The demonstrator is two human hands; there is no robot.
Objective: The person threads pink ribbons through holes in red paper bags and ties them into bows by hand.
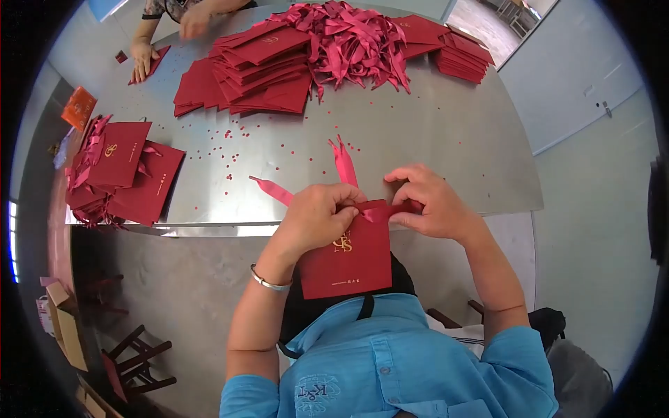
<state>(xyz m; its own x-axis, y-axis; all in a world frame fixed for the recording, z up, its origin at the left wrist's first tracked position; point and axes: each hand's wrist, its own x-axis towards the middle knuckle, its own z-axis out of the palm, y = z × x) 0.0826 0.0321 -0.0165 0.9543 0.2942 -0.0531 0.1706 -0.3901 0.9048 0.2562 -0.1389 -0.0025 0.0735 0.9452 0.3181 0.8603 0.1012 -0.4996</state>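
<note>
Two pinches hold pink ribbon (pixel 376 213) across the red bag (pixel 352 266): left grip (pixel 319 217) closed at its top edge, right grip (pixel 433 207) closed just beyond its upper right corner.

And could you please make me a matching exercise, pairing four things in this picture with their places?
1 bracelet
2 heap of ribbons
3 stool at lower left
4 bag nearest the blue shirt

A on the floor
B pinched by the left hand
C on the table, among red bags
D around the left wrist

Pairs: 1-D, 2-C, 3-A, 4-B
</note>
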